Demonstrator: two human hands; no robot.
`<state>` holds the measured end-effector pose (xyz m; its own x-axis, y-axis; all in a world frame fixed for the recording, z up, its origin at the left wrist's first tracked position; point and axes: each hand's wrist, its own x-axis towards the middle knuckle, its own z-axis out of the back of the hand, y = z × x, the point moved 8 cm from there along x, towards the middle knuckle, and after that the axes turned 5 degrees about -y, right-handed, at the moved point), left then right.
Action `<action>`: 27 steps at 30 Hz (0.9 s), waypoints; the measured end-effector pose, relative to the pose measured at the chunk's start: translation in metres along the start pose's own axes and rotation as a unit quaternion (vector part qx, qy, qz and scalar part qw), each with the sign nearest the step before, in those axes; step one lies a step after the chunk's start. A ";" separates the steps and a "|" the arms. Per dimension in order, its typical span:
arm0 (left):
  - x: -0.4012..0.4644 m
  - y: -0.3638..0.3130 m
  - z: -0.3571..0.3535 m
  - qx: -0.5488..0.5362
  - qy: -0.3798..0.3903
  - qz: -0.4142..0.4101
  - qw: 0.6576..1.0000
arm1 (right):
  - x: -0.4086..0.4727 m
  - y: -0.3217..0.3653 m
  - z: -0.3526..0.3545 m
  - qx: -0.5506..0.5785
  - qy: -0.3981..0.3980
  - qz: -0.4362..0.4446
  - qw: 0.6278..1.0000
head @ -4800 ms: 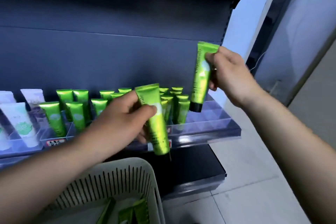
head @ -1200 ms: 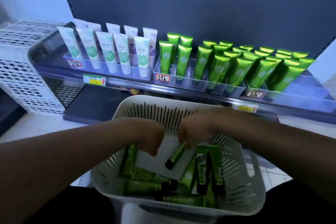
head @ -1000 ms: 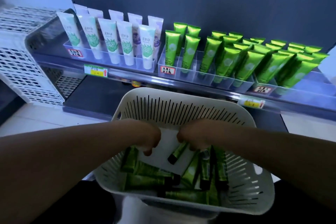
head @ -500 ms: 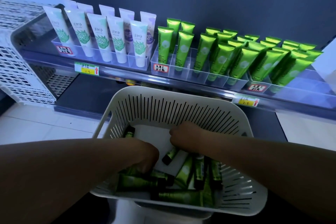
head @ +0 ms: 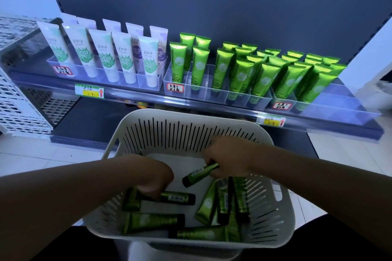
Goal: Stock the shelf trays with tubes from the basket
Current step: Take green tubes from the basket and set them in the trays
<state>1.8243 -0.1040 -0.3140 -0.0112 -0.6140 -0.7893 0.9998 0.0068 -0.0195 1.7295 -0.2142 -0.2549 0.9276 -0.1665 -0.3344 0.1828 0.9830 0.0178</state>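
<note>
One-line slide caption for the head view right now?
Both hands reach into the white slotted plastic basket: right hand and left hand each grip a green tube, below clear shelf trays.

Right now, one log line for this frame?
stage: picking | left hand: grips tube in basket | right hand: holds tube lifted | shelf trays: part stocked

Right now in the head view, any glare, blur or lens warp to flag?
Head view: dim, blue-tinted light; forearms and basket interior underexposed. Wide-angle warp bows the shelf edge and leans the green tubes outward. Soft smear at the right edge; faint sheen on the clear trays.
</note>
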 end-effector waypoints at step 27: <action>-0.030 -0.033 0.088 -0.521 -0.224 -0.146 0.811 | -0.143 -0.128 0.154 0.545 -0.356 -0.158 0.743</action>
<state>1.7934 -0.1551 -0.2361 -0.0033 -0.9330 -0.3598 0.3963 0.3291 -0.8571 1.6239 -0.3281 -0.0648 0.6490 -0.7552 0.0918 0.2239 0.3049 0.9257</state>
